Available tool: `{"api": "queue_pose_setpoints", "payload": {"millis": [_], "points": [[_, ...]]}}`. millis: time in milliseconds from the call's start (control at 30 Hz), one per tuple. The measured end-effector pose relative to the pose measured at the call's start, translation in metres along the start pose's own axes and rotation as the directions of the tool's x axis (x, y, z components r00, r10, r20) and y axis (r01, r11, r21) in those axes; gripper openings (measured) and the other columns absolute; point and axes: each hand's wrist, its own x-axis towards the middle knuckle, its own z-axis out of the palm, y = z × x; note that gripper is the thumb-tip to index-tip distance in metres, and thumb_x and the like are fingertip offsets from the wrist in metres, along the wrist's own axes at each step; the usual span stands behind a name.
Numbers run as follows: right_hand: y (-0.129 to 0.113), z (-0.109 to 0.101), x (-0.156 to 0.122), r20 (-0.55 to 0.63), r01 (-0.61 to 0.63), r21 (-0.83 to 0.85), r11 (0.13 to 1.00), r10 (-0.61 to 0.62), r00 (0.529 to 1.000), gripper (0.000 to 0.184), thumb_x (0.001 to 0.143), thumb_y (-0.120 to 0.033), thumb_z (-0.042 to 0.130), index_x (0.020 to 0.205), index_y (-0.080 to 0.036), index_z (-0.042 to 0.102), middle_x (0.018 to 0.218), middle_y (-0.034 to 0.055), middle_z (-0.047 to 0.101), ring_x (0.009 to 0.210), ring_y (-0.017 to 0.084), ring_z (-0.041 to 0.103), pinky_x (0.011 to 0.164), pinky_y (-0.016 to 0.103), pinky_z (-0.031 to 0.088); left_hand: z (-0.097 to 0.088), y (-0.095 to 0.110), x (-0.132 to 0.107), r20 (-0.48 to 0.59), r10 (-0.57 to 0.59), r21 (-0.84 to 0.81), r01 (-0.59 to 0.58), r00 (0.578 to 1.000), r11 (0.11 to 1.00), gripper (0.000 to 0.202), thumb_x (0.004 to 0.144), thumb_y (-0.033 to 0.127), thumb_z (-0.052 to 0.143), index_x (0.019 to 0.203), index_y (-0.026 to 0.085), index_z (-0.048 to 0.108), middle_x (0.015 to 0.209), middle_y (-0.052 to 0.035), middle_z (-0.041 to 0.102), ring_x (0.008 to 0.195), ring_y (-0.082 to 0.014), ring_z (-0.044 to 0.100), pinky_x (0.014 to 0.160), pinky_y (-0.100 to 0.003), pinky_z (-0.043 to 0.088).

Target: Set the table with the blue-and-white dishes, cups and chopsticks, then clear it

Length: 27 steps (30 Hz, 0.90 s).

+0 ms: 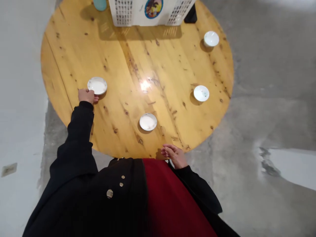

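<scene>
My left hand (87,95) is closed on the near rim of a white bowl (97,85) at the left of the round wooden table (118,62). The thumb lies at the rim, with the fingers beneath the near side. Over the table's near edge, my right hand (174,154) holds nothing, its fingers loosely bent and apart. The bowl closest to it is another white bowl (148,121) near the front middle of the table. A third white bowl (201,93) with small marks inside sits on the right.
At the far right stands one more white bowl (211,39). A white plastic basket (138,14) with slotted walls and a round picture occupies the back. Beside it are a black object (191,16) and a light blue item (100,4). Grey floor (259,108) surrounds the table's right side.
</scene>
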Motion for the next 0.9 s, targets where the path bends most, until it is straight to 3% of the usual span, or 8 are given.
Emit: {"api": "queue_pose_setpoints", "payload": {"millis": [133,267,400,533,667,800,900], "points": [[-0.015,0.004,0.015,0.005,0.078,-0.003,0.997,-0.078,0.997,0.056,0.063,-0.062,0.075,0.093,-0.016,0.065,0.079,0.0071,0.072,0.066,0.016,0.066,0.064,0.030,0.053,0.011,-0.001,-0.067,0.147,0.141,0.002,-0.143,0.979,0.990,0.015,0.086,0.017,0.049,0.090,0.007,0.060,0.067,-0.0055,0.064,0.064,-0.0169,0.067,0.070,-0.035,0.058],[-0.037,0.018,0.038,0.067,0.207,-0.051,0.977,-0.204,0.977,0.053,0.073,-0.061,0.068,0.098,-0.015,0.064,0.082,0.0074,0.072,0.069,0.016,0.067,0.066,0.030,0.054,0.034,-0.001,-0.143,0.382,0.281,0.102,-0.342,0.880,0.934,0.018,0.086,0.025,0.049,0.086,0.012,0.062,0.065,-0.0032,0.062,0.063,-0.0163,0.062,0.068,-0.029,0.052],[-0.052,0.036,0.062,0.103,0.318,-0.151,0.936,-0.305,0.947,0.052,0.084,-0.060,0.054,0.109,-0.015,0.061,0.082,0.0045,0.071,0.064,0.014,0.066,0.064,0.029,0.053,0.062,0.000,-0.192,0.473,0.379,0.290,-0.547,0.795,0.786,0.015,0.085,0.026,0.052,0.079,0.016,0.061,0.072,-0.0038,0.064,0.076,-0.0191,0.062,0.074,-0.029,0.045],[-0.059,0.053,0.079,0.103,0.400,-0.405,0.823,-0.393,0.914,0.047,0.092,-0.050,0.046,0.118,-0.013,0.060,0.078,0.0039,0.068,0.065,0.017,0.064,0.069,0.030,0.051,0.080,0.001,-0.213,0.529,0.367,0.402,-0.607,0.765,0.686,0.015,0.088,0.025,0.050,0.085,0.018,0.062,0.076,-0.0053,0.065,0.078,-0.0221,0.063,0.073,-0.029,0.041],[-0.069,0.065,0.082,0.088,0.315,-0.714,0.625,-0.366,0.926,0.042,0.094,-0.038,0.046,0.121,-0.010,0.061,0.096,0.0132,0.073,0.088,0.027,0.068,0.080,0.034,0.049,0.088,0.002,-0.219,0.574,0.331,0.496,-0.639,0.749,0.587,0.019,0.092,0.027,0.046,0.092,0.019,0.063,0.082,-0.0088,0.070,0.083,-0.0264,0.067,0.073,-0.030,0.041],[-0.080,0.071,0.080,0.080,0.248,-0.823,0.512,-0.328,0.941,0.049,0.098,-0.035,0.040,0.141,-0.014,0.049,0.108,0.0151,0.074,0.097,0.031,0.070,0.084,0.036,0.049,0.091,0.006,-0.218,0.584,0.312,0.581,-0.655,0.749,0.483,0.029,0.095,0.030,0.042,0.112,0.017,0.063,0.094,-0.0141,0.074,0.092,-0.0309,0.070,0.076,-0.033,0.045],[-0.084,0.072,0.079,0.091,0.236,-0.854,0.464,-0.314,0.945,0.054,0.100,-0.037,0.037,0.150,-0.016,0.039,0.109,0.0159,0.074,0.098,0.031,0.071,0.084,0.038,0.051,0.093,0.006,-0.217,0.584,0.304,0.577,-0.648,0.753,0.497,0.037,0.095,0.030,0.042,0.125,0.015,0.058,0.093,-0.0170,0.074,0.090,-0.0335,0.071,0.078,-0.036,0.047]]}}
